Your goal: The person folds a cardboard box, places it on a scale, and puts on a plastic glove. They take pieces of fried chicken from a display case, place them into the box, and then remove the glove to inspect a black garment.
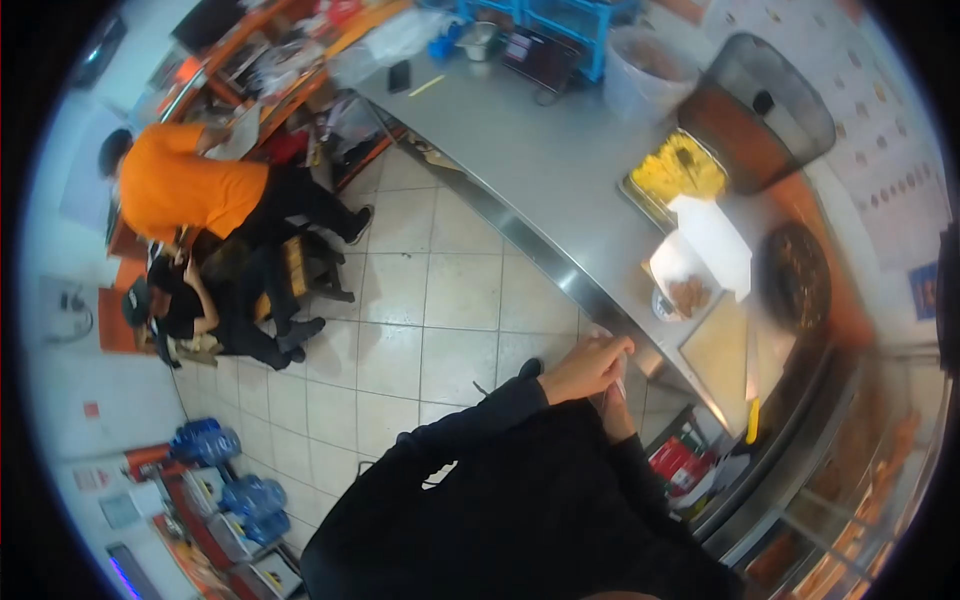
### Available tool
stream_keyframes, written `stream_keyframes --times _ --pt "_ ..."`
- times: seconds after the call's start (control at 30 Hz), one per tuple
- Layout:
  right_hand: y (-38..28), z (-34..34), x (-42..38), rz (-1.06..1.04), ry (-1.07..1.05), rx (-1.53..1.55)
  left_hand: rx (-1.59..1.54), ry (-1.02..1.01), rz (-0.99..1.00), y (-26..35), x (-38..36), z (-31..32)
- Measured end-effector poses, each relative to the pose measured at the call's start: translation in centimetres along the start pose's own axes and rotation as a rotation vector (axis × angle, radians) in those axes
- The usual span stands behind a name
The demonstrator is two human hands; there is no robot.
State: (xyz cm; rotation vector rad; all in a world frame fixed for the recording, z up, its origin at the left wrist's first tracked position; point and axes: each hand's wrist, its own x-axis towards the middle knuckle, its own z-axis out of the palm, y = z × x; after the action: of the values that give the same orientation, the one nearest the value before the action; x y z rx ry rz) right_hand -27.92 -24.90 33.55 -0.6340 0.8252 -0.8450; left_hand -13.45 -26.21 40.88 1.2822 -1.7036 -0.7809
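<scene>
My left hand (583, 370) is closed, held in front of my body by the metal table's edge. Just below it is my right hand (617, 412), partly hidden, with its fingers bent. Between the two hands shows a thin whitish strip (621, 378), too small to name. Nearest to them on the metal table (520, 150) stands an open white takeout box (725, 245) with brown food pieces (688, 297) inside. A pale cutting board (720, 355) lies beside the box, with a yellow-handled knife (753, 422) along its right side.
A tray of yellow food (680, 170), a dark mesh basket (765, 110), a round dark pan (797, 277) and a clear bucket (645, 75) stand farther along. Two people, one in an orange shirt (190, 185), are at the left. Blue water jugs (255, 505) stand lower left.
</scene>
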Motion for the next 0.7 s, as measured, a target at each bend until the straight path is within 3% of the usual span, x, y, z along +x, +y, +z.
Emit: stream_keyframes --times 0.17,0.27,0.33,0.47,0.53,0.6,0.63,0.67,0.7 --pt "-0.3 0.9 3.9 -0.002 0.02 0.089 0.013 -0.079 0.022 -2.3 3.3 -1.1" --pt "-1.6 0.8 8.1 -0.048 0.043 0.144 -0.087 -0.086 -0.07 -4.3 6.5 -1.9" --pt "-2.9 0.4 11.6 -0.104 0.067 0.181 -0.062 0.03 -0.034 -5.2 8.3 -2.1" --pt "-5.3 -0.9 18.3 -0.238 0.186 0.291 -0.176 -0.174 -0.214 -4.7 12.3 -3.2" --pt "-5.6 -2.1 20.8 -0.436 0.327 0.181 -0.242 -0.355 -0.211 -5.3 14.3 -2.3" --pt "-6.6 -0.1 21.0 -0.58 0.33 0.445 -0.234 -0.322 -0.223 -5.1 16.1 -2.0" --pt "-7.3 0.2 21.4 -0.608 0.309 0.383 -0.24 -0.418 -0.204 -5.6 17.1 -1.9" --pt "-8.0 0.7 21.4 -0.624 0.295 0.318 -0.285 -0.394 -0.209 -6.2 17.7 -1.9" --pt "-11.1 2.7 20.1 -0.392 0.441 0.25 -0.334 -0.369 -0.23 -6.4 17.9 -2.1"
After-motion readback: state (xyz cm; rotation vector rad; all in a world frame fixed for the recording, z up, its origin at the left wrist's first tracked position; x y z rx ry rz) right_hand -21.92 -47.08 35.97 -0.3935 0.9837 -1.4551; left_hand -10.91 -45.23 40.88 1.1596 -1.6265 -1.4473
